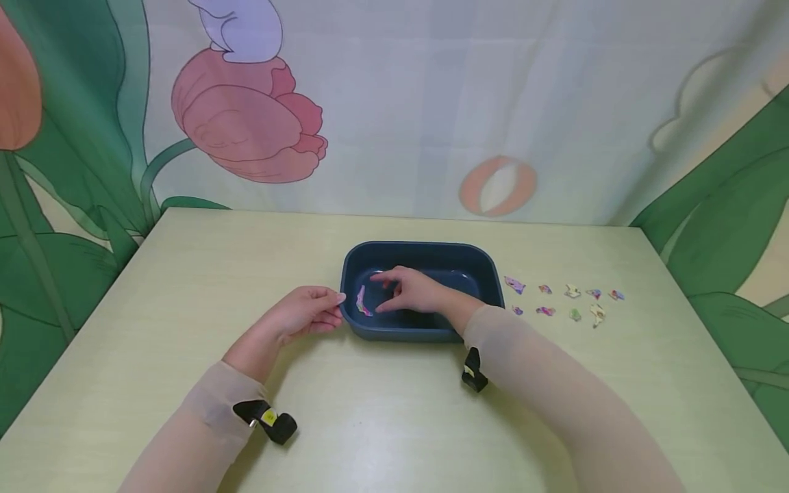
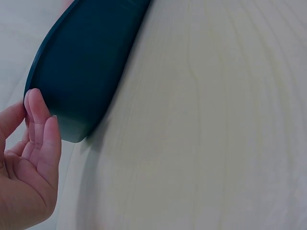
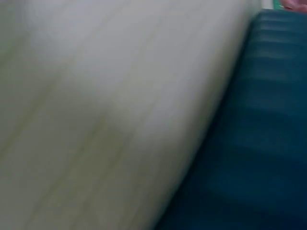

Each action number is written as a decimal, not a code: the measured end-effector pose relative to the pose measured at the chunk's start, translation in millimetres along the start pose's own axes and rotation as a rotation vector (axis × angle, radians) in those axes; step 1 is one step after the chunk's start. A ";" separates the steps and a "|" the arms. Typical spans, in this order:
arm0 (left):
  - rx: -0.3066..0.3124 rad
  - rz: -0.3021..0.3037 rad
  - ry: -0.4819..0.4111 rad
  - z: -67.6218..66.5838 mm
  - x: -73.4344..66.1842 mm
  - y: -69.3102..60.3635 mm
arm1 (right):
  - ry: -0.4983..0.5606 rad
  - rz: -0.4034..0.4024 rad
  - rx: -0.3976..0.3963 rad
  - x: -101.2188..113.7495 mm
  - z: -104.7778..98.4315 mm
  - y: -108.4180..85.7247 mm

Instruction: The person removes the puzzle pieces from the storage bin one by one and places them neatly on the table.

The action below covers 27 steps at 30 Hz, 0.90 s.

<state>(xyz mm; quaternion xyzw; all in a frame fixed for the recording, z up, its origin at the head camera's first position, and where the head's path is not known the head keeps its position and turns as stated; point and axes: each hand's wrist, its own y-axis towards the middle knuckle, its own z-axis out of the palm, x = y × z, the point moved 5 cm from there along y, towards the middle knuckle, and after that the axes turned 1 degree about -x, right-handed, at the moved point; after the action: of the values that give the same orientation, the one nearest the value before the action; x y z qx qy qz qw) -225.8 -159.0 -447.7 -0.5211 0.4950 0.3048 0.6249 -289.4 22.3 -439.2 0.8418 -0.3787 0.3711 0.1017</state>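
Observation:
A dark blue rectangular plastic basin (image 1: 425,335) stands on the table. My left hand (image 1: 306,311) pinches its left rim between thumb and fingers; in the left wrist view, the fingers (image 2: 41,115) touch the outer wall of the basin (image 2: 81,62). My right hand (image 1: 414,290) reaches inside over the basin floor, thumb and forefinger spread apart, with nothing seen between them. Just left of those fingertips, a narrow curved pink-purple sticker-like piece (image 1: 362,301) lies in the basin. The right wrist view is blurred and shows the basin's side (image 3: 259,129) but not the hand.
To the right of the basin, several small colourful cut-out pieces lie in two rough rows, among them a purple one (image 1: 514,285), a green one (image 1: 575,315) and a cream one (image 1: 597,315). A printed curtain (image 1: 394,123) hangs behind the pale wooden table (image 1: 370,424).

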 end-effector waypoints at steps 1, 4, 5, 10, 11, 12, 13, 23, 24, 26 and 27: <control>-0.001 0.000 -0.002 -0.5 -0.1 -0.1 | -0.025 -0.009 0.006 0.2 1.9 1.4; 0.001 0.005 -0.002 -1.8 0.3 -0.2 | -0.109 -0.021 0.038 0.6 7.8 5.3; 0.001 0.006 -0.002 -2.3 0.6 -0.2 | -0.135 -0.020 0.051 1.3 9.4 6.4; -0.002 -0.001 -0.006 -3.2 2.4 -0.6 | -0.244 -0.024 0.101 0.4 16.3 14.8; 0.000 -0.002 -0.008 -2.9 2.7 -0.5 | -0.257 -0.015 0.105 0.5 16.9 16.0; 0.006 -0.002 -0.012 -2.6 2.8 -0.4 | -0.271 -0.009 0.104 0.4 17.4 17.3; 0.006 -0.002 -0.014 -2.3 2.8 -0.3 | -0.279 0.000 0.102 0.4 17.8 18.3; -0.003 -0.005 -0.017 -1.5 1.2 -0.9 | -0.256 0.021 0.081 7.4 16.9 17.9; 0.001 -0.002 -0.016 -1.3 1.1 -0.5 | -0.230 0.026 0.073 7.1 16.2 16.8; 0.002 -0.004 -0.020 -0.5 1.0 0.0 | -0.177 0.038 0.057 5.8 14.1 14.5; 0.004 -0.004 -0.021 -0.1 1.1 0.5 | -0.141 0.041 0.048 5.2 12.7 13.1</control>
<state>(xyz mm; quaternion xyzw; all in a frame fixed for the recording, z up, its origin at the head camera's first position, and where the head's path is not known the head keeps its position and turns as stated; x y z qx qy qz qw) -225.9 -159.2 -448.8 -0.5176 0.4881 0.3082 0.6316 -289.5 4.6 -446.0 0.8601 -0.3931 0.3216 0.0470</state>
